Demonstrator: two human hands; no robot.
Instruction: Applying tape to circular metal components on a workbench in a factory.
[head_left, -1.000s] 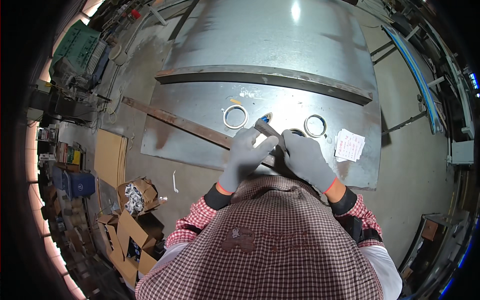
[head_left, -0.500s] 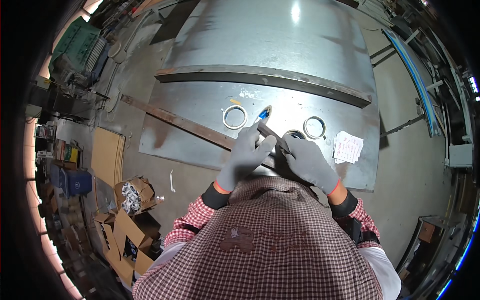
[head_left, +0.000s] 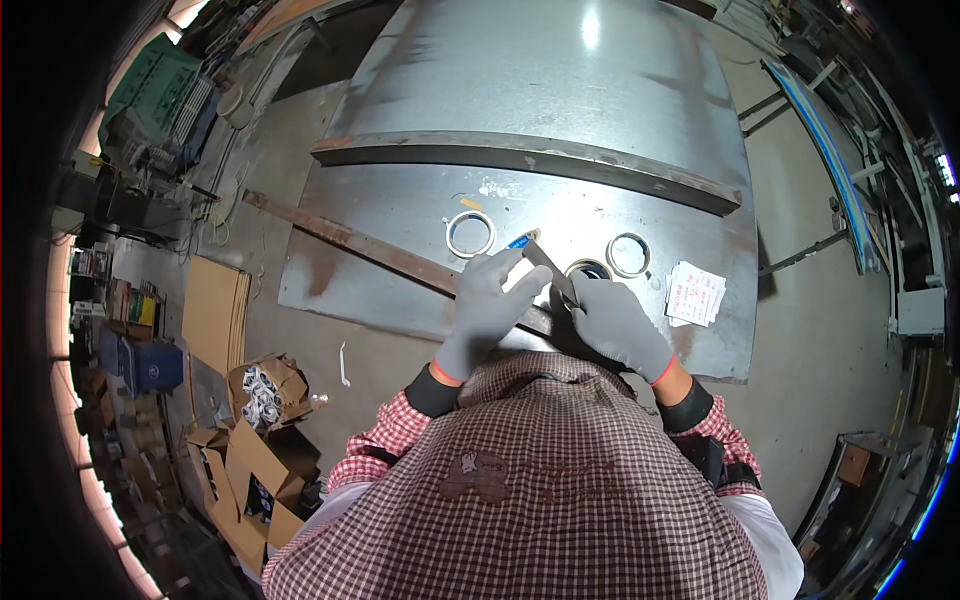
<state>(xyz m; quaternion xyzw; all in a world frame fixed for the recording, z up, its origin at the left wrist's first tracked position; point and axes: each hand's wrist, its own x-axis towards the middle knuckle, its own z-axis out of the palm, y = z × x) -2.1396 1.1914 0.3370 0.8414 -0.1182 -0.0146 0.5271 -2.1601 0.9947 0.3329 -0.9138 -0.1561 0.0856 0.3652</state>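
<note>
Both my hands wear grey gloves and meet around a short, dark flat metal piece (head_left: 549, 268) above the near edge of the metal table. My right hand (head_left: 618, 322) is closed on its near end. The fingers and thumb of my left hand (head_left: 487, 310) close about its far end. Just beyond my left fingertips is a blue and pale item (head_left: 524, 239), partly hidden. A tape roll (head_left: 470, 213) lies past my left hand, and a second tape roll (head_left: 629, 235) lies past my right. Between them a darker roll (head_left: 588, 264) is half covered by my right hand.
A long steel bar (head_left: 520, 157) spans the table (head_left: 500, 70). A rusty bar (head_left: 350, 240) runs diagonally under my hands and past the table's left edge. White paper cards (head_left: 697, 294) lie at the right. Open cardboard boxes (head_left: 250, 470) stand on the floor at left.
The metal piece has tilted steeper, and my left hand has shifted slightly left. More of the darker roll shows; the blue and pale item is partly covered.
</note>
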